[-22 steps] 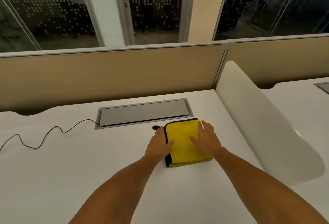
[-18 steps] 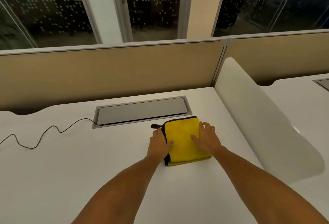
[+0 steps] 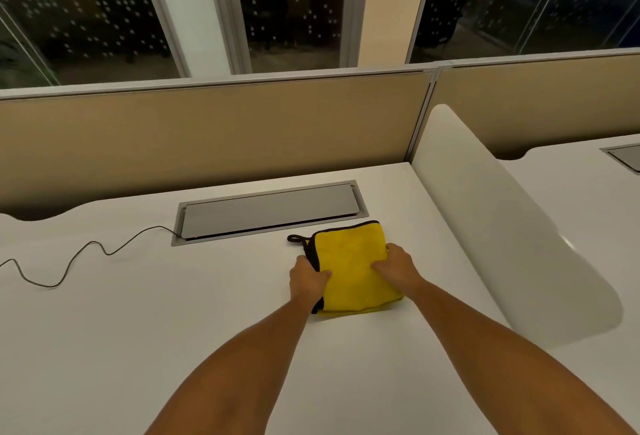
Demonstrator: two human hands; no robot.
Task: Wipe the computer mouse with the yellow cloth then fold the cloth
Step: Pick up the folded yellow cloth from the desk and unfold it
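A yellow cloth (image 3: 349,261) with a black hem and a black hanging loop lies folded into a small rectangle on the white desk (image 3: 138,313). My left hand (image 3: 306,279) grips the cloth's left edge, thumb on top. My right hand (image 3: 398,265) grips its right edge, fingers curled over the border. No computer mouse shows in view.
A grey cable-tray lid (image 3: 270,209) is set into the desk just behind the cloth. A thin black cable (image 3: 86,251) snakes from it to the left. A white curved divider (image 3: 502,227) rises to the right; a tan partition (image 3: 207,137) backs the desk.
Both hands went from lying flat on the folded cloth to curling around its left and right edges. The view shifted slightly downward.
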